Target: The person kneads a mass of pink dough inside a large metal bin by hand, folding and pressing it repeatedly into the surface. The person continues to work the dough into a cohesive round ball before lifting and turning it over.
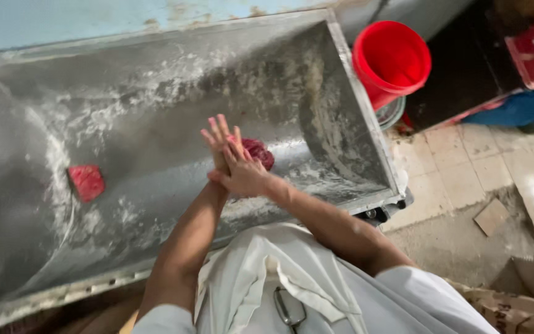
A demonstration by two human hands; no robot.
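My left hand (217,145) and my right hand (242,172) are pressed together palm to palm over a large metal trough (366,148) dusted with flour. The fingers of both hands are stretched out. Just behind them, a dark red lump of dough (259,151) lies on the trough floor; whether my hands touch it I cannot tell. A flat red piece (86,182) rests apart on the floor at the left. I wear a white apron (292,278).
A red bucket (390,59) stands past the trough's right end. Tiled floor (465,161) lies to the right, with cardboard boxes (520,297) at the lower right and a blue item (520,105) beyond.
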